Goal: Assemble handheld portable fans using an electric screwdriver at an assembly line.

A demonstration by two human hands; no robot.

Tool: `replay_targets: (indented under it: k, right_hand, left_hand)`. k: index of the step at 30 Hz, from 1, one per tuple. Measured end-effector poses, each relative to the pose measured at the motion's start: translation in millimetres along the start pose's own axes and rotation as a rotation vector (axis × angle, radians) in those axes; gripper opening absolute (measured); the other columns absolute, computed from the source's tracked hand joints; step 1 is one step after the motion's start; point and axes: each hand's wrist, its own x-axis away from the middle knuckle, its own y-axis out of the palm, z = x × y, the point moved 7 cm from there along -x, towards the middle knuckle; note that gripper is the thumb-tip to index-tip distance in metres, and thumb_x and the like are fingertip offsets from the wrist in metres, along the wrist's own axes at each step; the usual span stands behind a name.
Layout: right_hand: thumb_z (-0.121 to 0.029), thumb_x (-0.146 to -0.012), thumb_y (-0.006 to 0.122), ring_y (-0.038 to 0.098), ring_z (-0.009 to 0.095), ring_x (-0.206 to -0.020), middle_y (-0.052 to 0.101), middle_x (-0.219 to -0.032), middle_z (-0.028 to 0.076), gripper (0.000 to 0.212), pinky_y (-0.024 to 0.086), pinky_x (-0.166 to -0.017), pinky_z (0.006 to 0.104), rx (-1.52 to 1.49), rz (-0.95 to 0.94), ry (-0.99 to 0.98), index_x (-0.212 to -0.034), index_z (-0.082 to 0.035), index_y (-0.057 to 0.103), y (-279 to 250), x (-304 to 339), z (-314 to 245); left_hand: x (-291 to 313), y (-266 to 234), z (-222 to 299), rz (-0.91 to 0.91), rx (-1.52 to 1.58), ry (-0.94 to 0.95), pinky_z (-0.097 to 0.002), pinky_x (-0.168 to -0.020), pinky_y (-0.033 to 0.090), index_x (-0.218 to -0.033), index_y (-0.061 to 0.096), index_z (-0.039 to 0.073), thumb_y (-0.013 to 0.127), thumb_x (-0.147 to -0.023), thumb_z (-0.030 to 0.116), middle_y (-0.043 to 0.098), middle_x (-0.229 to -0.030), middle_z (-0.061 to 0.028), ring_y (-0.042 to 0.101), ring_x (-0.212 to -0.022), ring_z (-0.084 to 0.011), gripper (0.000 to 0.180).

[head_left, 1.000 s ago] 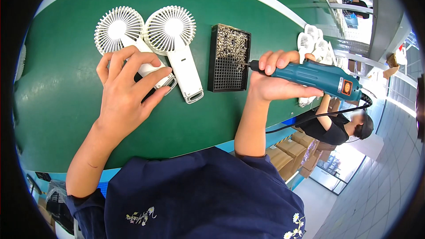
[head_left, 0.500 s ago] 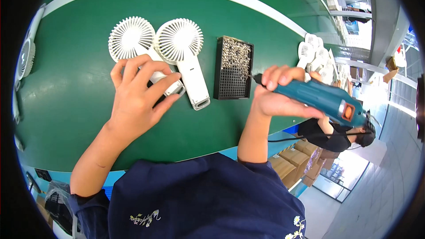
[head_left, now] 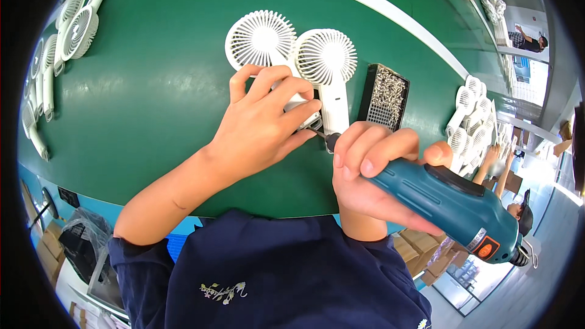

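Note:
Two white handheld fans lie side by side on the green tabletop (head_left: pixel 152 97). My left hand (head_left: pixel 259 116) is closed over the handle of the left fan (head_left: pixel 259 33), its fingers wrapped round the lower end. Beside it lies the right fan (head_left: pixel 334 100), untouched, with its handle toward me. In my right hand (head_left: pixel 372 161) is a teal electric screwdriver (head_left: pixel 436 204). Its thin bit reaches to the handle end of the left fan, near my left thumb. My fingers partly hide the contact point, and any screw on the bit is too small to tell.
A black screw tray (head_left: pixel 366 94) full of small screws stands right of the fans. More white fans (head_left: pixel 79 33) lie at the far left, and a cluster of fans (head_left: pixel 466 109) sits at the right. Other people work beyond the right side; cardboard boxes (head_left: pixel 414 253) stand below.
The screwdriver bit has moved from the screw tray to the left fan's handle end. My left hand still holds that fan. The whole view has shifted, showing more fans at left.

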Motion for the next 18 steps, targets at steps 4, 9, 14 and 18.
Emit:
replay_targets:
  k: [4,9,14,18]
  right_hand:
    - [-0.083,-0.081,0.038,0.047,0.022,-0.051,0.049,-0.076,0.011,0.087,0.042,-0.047,0.0358,0.019,0.001,0.005,-0.131,-0.012,0.038,0.7,1.0,7.7]
    - [-0.081,-0.082,0.041,0.048,0.021,-0.051,0.05,-0.075,0.011,0.085,0.042,-0.046,0.0353,0.005,0.059,0.004,-0.132,-0.012,0.037,0.5,2.5,10.0]
    - [-0.081,-0.082,0.039,0.051,0.024,-0.054,0.052,-0.077,0.014,0.085,0.044,-0.049,0.0374,-0.133,0.184,0.021,-0.132,-0.012,0.036,-10.8,-5.8,5.2]
    - [-0.083,-0.081,0.036,0.05,0.024,-0.053,0.051,-0.073,0.012,0.085,0.043,-0.047,0.0362,-0.202,0.265,0.036,-0.13,-0.014,0.036,-16.2,-7.6,5.7]
  left_hand:
    - [0.0,-1.9,0.8,0.016,0.02,-0.005,-0.0443,-0.097,0.028,-0.101,0.07,0.015,0.082,-0.058,0.018,0.056,-0.109,0.0033,0.048,-0.108,-0.0217,0.045]
    - [-1.1,-3.7,-0.4,0.019,0.037,0.001,-0.0444,-0.098,0.028,-0.1,0.07,0.015,0.082,-0.058,0.018,0.056,-0.108,0.0032,0.049,-0.108,-0.0216,0.043]
    - [-6.9,-12.7,-4.9,0.057,0.106,0.067,-0.0455,-0.096,0.031,-0.093,0.072,0.016,0.081,-0.059,0.017,0.058,-0.104,0.0038,0.051,-0.105,-0.0215,0.035]
    - [-2.9,-16.1,-2.5,0.079,0.133,0.144,-0.0473,-0.095,0.033,-0.078,0.069,0.014,0.08,-0.062,0.016,0.059,-0.098,0.0048,0.053,-0.102,-0.0202,0.02]
